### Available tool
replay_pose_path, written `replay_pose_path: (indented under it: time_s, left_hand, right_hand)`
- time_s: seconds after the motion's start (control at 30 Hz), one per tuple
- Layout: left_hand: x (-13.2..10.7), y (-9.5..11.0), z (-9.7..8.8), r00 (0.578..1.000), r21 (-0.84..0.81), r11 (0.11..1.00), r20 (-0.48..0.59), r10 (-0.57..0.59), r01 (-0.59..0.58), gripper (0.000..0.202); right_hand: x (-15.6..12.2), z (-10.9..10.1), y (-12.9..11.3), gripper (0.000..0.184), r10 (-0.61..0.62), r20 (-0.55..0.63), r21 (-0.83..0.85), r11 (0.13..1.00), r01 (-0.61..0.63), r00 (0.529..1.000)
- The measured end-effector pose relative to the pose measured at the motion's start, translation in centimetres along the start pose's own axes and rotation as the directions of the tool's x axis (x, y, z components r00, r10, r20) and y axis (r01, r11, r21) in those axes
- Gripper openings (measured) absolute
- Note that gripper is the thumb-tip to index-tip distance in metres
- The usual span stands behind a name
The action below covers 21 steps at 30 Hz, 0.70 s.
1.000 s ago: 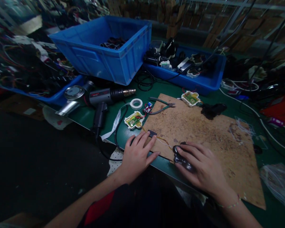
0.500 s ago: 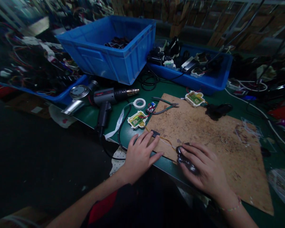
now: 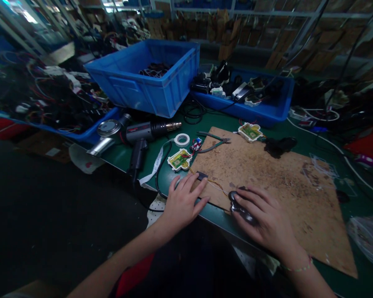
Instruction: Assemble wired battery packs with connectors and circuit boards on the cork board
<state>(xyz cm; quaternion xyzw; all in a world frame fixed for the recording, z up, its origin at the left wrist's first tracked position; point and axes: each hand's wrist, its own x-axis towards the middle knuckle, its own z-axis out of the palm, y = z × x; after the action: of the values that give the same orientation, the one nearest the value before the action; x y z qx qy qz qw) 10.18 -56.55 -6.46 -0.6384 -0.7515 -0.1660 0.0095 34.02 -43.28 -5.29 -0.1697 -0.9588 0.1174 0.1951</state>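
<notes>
My left hand (image 3: 182, 203) lies flat with its fingers spread on the near edge of a worn brown board (image 3: 273, 178), fingertips beside a small black part (image 3: 202, 175) on thin yellow wires. These wires run up to a white-framed green circuit board (image 3: 180, 159). My right hand (image 3: 267, 221) rests over a dark glossy object (image 3: 240, 207) at the board's front edge, fingers curved on top of it.
A heat gun (image 3: 144, 134), a tape roll (image 3: 182, 139) and green-handled pliers (image 3: 211, 140) lie beyond my hands. A second circuit board (image 3: 250, 131) sits at the board's far edge. Blue bins (image 3: 149, 80) with cables and parts stand behind. A plastic bag (image 3: 365, 240) lies right.
The view has tilted up slightly, showing more of the shelves behind. Both hands stay in the same places on the board.
</notes>
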Motion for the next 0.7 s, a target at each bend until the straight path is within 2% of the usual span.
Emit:
replay_pose_path:
  time_s: [0.2, 0.27, 0.33, 0.4, 0.47, 0.5, 0.53, 0.6, 0.63, 0.7]
  left_hand:
    - [-0.1, 0.6, -1.5, 1.0, 0.063, 0.998, 0.017, 0.024, -0.025, 0.051]
    - [0.0, -0.8, -2.7, 0.999, 0.1, 0.995, -0.028, 0.018, -0.015, 0.052]
    - [0.5, -3.6, -4.2, 0.988, 0.151, 0.984, -0.138, -0.076, 0.097, 0.053]
    - [1.3, -7.5, -5.6, 0.924, 0.173, 0.928, -0.258, -0.281, 0.331, 0.052]
    - [2.3, -11.9, -6.7, 0.812, 0.164, 0.812, -0.305, -0.498, 0.56, 0.06]
    - [2.9, -14.0, -7.1, 0.758, 0.137, 0.753, -0.249, -0.603, 0.644, 0.066]
    - [3.5, -15.8, -7.3, 0.703, 0.066, 0.702, -0.126, -0.7, 0.71, 0.068]
    - [4.6, -18.6, -7.5, 0.598, -0.145, 0.585, 0.067, -0.799, 0.798, 0.063]
    - [5.0, -19.5, -7.5, 0.574, -0.222, 0.541, 0.131, -0.808, 0.812, 0.059]
    - [5.6, -20.4, -7.4, 0.562, -0.35, 0.475, 0.209, -0.801, 0.807, 0.046]
  right_hand:
    - [-0.1, 0.0, 0.1, 0.039, 0.002, 0.002, 0.001, 1.0, -0.002, 1.0]
    - [-0.2, 0.1, 0.2, 0.039, 0.004, 0.003, 0.0, 1.0, -0.004, 1.0]
    - [-0.2, 0.1, 0.2, 0.04, 0.0, -0.005, 0.002, 1.0, 0.0, 1.0]
    - [-0.2, 0.2, 0.3, 0.041, -0.008, -0.017, 0.004, 1.0, 0.008, 1.0]
    - [-0.3, 0.2, 0.3, 0.043, -0.016, -0.028, 0.001, 1.0, 0.016, 0.999]
    - [-0.3, 0.1, 0.3, 0.044, -0.019, -0.032, -0.003, 1.0, 0.019, 0.999]
    - [-0.3, 0.1, 0.3, 0.044, -0.022, -0.036, -0.009, 1.0, 0.021, 0.999]
    - [-0.3, 0.1, 0.3, 0.045, -0.03, -0.041, -0.023, 0.999, 0.029, 0.999]
    - [-0.4, 0.1, 0.3, 0.045, -0.035, -0.041, -0.029, 0.999, 0.034, 0.999]
    - [-0.4, 0.1, 0.4, 0.044, -0.042, -0.039, -0.036, 0.999, 0.04, 0.998]
